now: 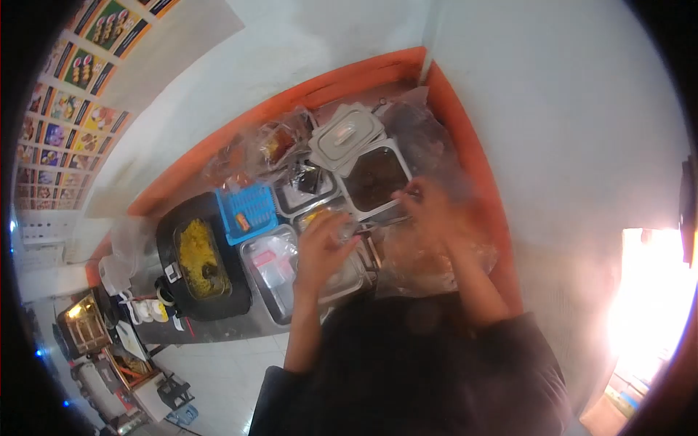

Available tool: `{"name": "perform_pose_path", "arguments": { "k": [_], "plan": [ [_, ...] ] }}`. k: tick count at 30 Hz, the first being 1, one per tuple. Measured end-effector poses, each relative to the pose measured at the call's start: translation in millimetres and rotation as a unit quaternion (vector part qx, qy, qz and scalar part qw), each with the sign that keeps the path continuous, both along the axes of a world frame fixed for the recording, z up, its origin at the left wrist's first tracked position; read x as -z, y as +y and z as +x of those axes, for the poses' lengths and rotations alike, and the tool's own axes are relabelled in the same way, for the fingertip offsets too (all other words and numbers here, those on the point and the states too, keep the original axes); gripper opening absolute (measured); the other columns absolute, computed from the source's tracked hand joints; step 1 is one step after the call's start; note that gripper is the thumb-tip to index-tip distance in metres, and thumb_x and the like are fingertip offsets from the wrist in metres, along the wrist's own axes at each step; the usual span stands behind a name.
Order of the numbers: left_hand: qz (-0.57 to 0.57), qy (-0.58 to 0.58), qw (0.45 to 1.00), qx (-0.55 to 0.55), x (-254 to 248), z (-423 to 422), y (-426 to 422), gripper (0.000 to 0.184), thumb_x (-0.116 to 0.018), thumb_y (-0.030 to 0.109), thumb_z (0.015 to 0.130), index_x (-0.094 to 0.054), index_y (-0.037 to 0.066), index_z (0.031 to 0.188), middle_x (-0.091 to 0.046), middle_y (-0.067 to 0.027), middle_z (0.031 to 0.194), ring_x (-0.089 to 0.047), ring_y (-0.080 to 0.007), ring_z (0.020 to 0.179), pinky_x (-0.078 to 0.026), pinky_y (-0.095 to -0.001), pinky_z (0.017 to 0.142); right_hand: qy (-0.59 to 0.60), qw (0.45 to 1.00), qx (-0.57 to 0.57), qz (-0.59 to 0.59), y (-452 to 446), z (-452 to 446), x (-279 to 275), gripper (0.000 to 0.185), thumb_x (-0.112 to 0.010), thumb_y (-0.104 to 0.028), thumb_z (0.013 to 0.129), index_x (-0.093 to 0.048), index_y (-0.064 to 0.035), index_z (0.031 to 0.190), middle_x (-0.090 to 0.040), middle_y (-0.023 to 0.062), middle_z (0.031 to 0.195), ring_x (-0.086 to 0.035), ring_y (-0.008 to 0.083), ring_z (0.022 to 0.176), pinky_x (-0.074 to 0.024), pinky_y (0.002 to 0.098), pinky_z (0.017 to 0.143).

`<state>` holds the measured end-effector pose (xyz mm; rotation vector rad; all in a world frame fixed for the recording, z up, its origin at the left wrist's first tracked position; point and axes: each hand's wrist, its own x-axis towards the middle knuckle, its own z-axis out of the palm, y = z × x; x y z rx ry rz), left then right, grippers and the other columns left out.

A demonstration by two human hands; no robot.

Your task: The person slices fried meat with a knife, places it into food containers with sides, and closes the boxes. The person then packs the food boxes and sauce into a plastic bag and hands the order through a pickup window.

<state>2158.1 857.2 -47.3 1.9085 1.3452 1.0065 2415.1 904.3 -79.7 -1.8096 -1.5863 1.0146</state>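
Note:
My left hand (318, 247) is curled above the metal trays near the middle of the counter. A small see-through plastic thing (345, 231) shows between its thumb and fingers; its exact kind is unclear. Under that hand lies a tray with something yellow (315, 216) in it, partly hidden. My right hand (430, 207) is at the near right corner of a steel pan of dark brown food (376, 179). Its fingertips are drawn together, and blur hides what they hold, if anything. Below it lies a large clear plastic bag (418, 258).
Stacked grey lids (347, 136) overlap the brown pan's far edge. Leftward are a blue basket (247, 212), a metal tray with a pink-and-white packet (273, 267) and a black cooker of yellow rice (200, 254). An orange ledge (480, 156) and walls bound the counter.

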Motion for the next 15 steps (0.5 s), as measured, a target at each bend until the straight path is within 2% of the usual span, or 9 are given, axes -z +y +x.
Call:
{"name": "perform_pose_path", "arguments": {
  "k": [1,3,5,7,8,10,12,14,15],
  "plan": [
    [-0.009,-0.013,0.999,-0.029,1,-6,-1,0.049,-0.086,0.006,0.073,-0.070,0.005,0.119,-0.065,-0.0088,0.117,-0.064,-0.0119,0.085,-0.050,-0.0217,0.059,-0.149,0.976,0.015,0.155,3,14,26,0.034,-0.079,-0.023,0.084,-0.067,0.0009,0.104,-0.070,0.0116,0.094,-0.067,0.0247,0.092,-0.0520,0.0373,0.084],
    [-0.016,-0.025,0.998,-0.061,-1,-11,-5,0.050,-0.085,0.005,0.073,-0.069,0.005,0.120,-0.064,-0.0087,0.118,-0.064,-0.0125,0.087,-0.051,-0.0209,0.060,-0.150,0.977,-0.001,0.154,1,40,75,0.036,-0.079,-0.024,0.084,-0.067,0.0022,0.106,-0.070,0.0144,0.098,-0.067,0.0279,0.095,-0.0510,0.0399,0.087],
    [-0.041,-0.079,0.992,-0.084,-3,-14,-5,0.057,-0.086,0.001,0.072,-0.065,0.003,0.124,-0.059,-0.0083,0.124,-0.062,-0.0095,0.084,-0.050,-0.0190,0.060,-0.151,0.976,-0.013,0.156,7,43,81,0.039,-0.079,-0.024,0.084,-0.067,0.0036,0.108,-0.070,0.0171,0.102,-0.067,0.0311,0.098,-0.0501,0.0425,0.090],
    [-0.042,-0.069,0.992,-0.096,4,-24,-7,0.059,-0.085,-0.001,0.071,-0.064,0.003,0.126,-0.056,-0.0080,0.126,-0.060,-0.0071,0.081,-0.049,-0.0184,0.059,0.017,0.998,0.011,-0.067,17,44,62,0.038,-0.077,-0.021,0.087,-0.066,0.0034,0.114,-0.070,0.0143,0.104,-0.068,0.0259,0.096,-0.0519,0.0383,0.087],
    [-0.044,-0.063,0.991,-0.106,7,-28,-9,0.062,-0.085,-0.004,0.071,-0.062,0.003,0.128,-0.053,-0.0078,0.128,-0.058,-0.0047,0.078,-0.048,-0.0178,0.058,0.018,0.997,0.010,-0.069,21,42,60,0.038,-0.077,-0.021,0.087,-0.066,0.0034,0.114,-0.070,0.0143,0.104,-0.068,0.0259,0.096,-0.0519,0.0383,0.087],
    [-0.046,-0.084,0.988,-0.118,8,-30,-11,0.062,-0.084,-0.005,0.071,-0.062,0.002,0.128,-0.052,-0.0077,0.127,-0.056,-0.0033,0.075,-0.048,-0.0176,0.058,0.262,0.960,0.098,0.005,28,35,56,0.018,-0.073,-0.011,0.089,-0.071,0.0016,0.101,-0.073,0.0097,0.090,-0.069,0.0164,0.077,-0.0534,0.0308,0.069],
    [-0.046,-0.105,0.985,-0.128,5,-32,-12,0.061,-0.084,-0.006,0.072,-0.061,0.002,0.128,-0.052,-0.0075,0.127,-0.055,-0.0019,0.073,-0.047,-0.0175,0.057,0.262,0.960,0.097,0.020,32,32,50,0.015,-0.070,-0.009,0.090,-0.070,0.0013,0.101,-0.073,0.0081,0.089,-0.069,0.0144,0.078,-0.0535,0.0291,0.068],
    [-0.068,-0.117,0.980,-0.145,2,-33,-14,0.054,-0.083,-0.005,0.072,-0.065,0.003,0.123,-0.055,-0.0075,0.124,-0.061,-0.0081,0.087,-0.051,-0.0188,0.062,0.262,0.960,0.095,0.035,35,33,57,0.012,-0.068,-0.007,0.091,-0.070,0.0010,0.100,-0.072,0.0065,0.088,-0.069,0.0124,0.079,-0.0535,0.0274,0.067],
    [-0.067,-0.116,0.980,-0.145,1,-33,-14,0.054,-0.083,-0.005,0.072,-0.065,0.003,0.123,-0.055,-0.0075,0.124,-0.061,-0.0081,0.087,-0.051,-0.0188,0.062,0.295,0.950,0.091,0.044,38,36,75,0.010,-0.067,-0.005,0.091,-0.069,0.0008,0.099,-0.072,0.0071,0.088,-0.069,0.0129,0.080,-0.0543,0.0275,0.068]
  ]
}}
